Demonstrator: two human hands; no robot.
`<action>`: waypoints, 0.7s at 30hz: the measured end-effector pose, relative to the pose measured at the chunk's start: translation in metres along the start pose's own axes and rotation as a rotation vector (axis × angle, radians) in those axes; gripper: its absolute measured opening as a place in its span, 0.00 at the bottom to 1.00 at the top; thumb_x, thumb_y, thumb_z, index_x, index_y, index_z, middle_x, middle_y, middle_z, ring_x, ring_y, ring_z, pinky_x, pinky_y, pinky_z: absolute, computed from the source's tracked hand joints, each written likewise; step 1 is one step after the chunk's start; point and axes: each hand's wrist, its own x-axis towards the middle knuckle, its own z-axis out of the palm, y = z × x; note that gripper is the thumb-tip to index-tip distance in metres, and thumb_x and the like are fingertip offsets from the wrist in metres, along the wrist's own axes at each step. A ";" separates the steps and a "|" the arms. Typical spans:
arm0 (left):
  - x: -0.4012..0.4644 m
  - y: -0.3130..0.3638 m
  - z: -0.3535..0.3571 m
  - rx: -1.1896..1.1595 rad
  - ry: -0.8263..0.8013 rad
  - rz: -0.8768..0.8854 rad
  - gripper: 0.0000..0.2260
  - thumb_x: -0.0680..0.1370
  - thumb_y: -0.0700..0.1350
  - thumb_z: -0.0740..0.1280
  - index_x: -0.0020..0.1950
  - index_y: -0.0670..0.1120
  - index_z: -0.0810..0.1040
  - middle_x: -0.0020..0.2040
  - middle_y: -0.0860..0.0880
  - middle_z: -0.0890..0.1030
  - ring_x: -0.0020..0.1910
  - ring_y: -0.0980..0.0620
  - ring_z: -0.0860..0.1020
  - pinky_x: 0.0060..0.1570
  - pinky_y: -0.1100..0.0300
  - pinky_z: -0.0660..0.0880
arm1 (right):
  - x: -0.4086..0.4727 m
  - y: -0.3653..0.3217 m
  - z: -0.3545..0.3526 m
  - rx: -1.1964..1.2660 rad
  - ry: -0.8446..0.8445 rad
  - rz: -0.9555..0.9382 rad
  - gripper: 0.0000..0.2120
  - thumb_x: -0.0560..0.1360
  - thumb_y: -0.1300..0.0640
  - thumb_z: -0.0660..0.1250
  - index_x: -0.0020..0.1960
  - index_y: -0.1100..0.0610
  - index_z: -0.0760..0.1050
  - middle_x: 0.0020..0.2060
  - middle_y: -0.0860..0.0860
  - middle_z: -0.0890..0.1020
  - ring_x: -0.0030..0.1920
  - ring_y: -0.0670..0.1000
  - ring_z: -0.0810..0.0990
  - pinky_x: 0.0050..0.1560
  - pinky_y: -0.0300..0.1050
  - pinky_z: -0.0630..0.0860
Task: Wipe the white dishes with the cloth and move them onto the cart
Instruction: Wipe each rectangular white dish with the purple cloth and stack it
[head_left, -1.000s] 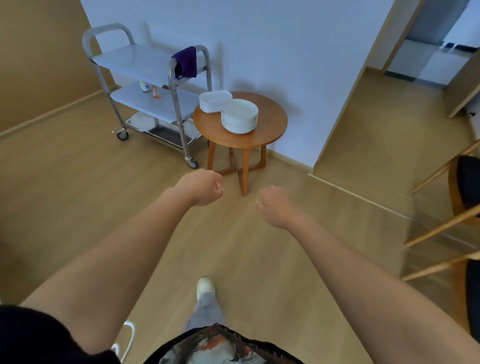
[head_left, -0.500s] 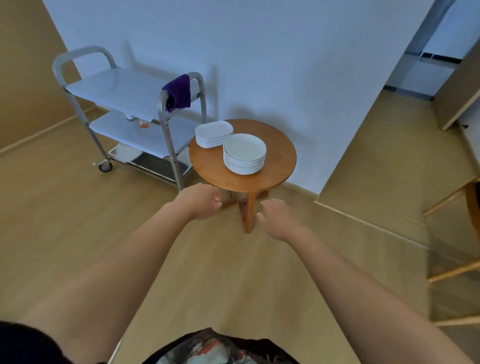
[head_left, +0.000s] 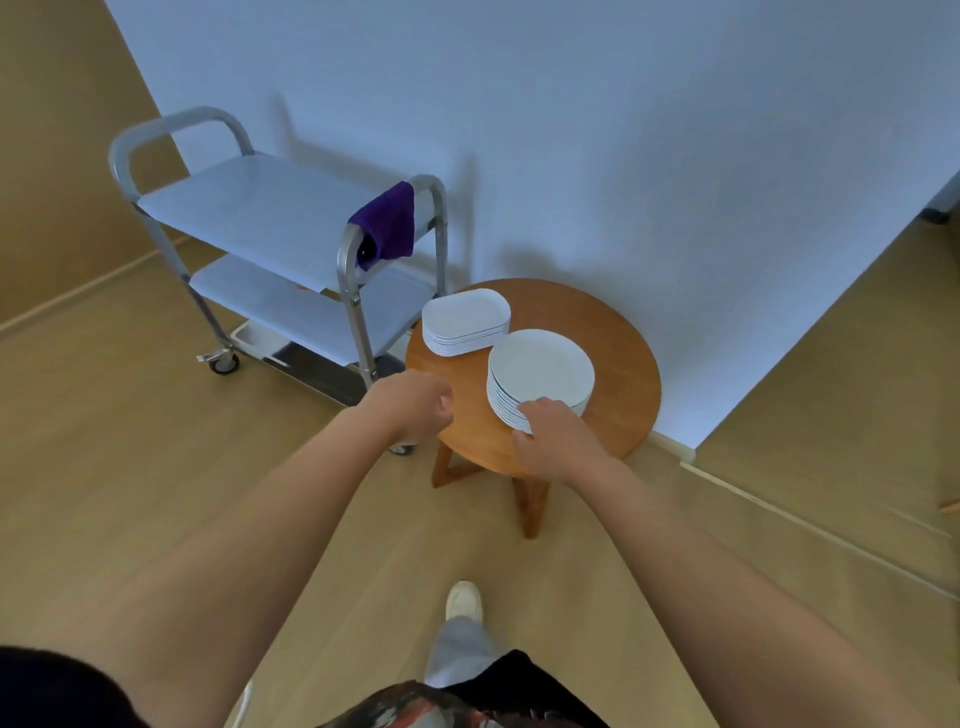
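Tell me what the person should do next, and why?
Probably lift the top plate off the stack of round white plates: the right hand already touches its near edge, while the purple cloth hangs unused on the metal cart, near the curled, empty left hand.

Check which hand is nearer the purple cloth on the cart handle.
Left. The left hand hangs below the purple cloth, near the cart post; the right hand is farther right, at the round plate stack.

Single head-worn wide-angle view, aimed forward and steeply down from standing height; round table (head_left: 613, 332) and cart (head_left: 249, 208) mid-frame, near; no second view.
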 end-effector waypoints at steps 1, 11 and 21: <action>0.016 -0.007 -0.006 -0.002 0.000 -0.007 0.11 0.78 0.48 0.60 0.54 0.47 0.78 0.50 0.48 0.81 0.48 0.50 0.79 0.51 0.55 0.77 | 0.019 0.000 -0.003 -0.007 -0.007 -0.009 0.18 0.79 0.55 0.56 0.67 0.60 0.68 0.61 0.56 0.74 0.61 0.56 0.70 0.60 0.48 0.68; 0.151 -0.065 -0.058 0.013 -0.007 -0.049 0.14 0.79 0.49 0.58 0.62 0.48 0.75 0.58 0.49 0.79 0.55 0.49 0.76 0.49 0.57 0.71 | 0.183 -0.007 -0.039 -0.015 -0.020 -0.068 0.20 0.81 0.54 0.55 0.70 0.59 0.65 0.67 0.56 0.71 0.66 0.56 0.68 0.64 0.48 0.67; 0.240 -0.127 -0.083 -0.107 0.041 -0.038 0.13 0.79 0.48 0.58 0.59 0.47 0.77 0.55 0.48 0.80 0.49 0.52 0.75 0.45 0.62 0.67 | 0.292 -0.034 -0.050 0.062 -0.039 -0.060 0.22 0.81 0.52 0.56 0.73 0.57 0.62 0.71 0.55 0.67 0.70 0.56 0.66 0.69 0.48 0.62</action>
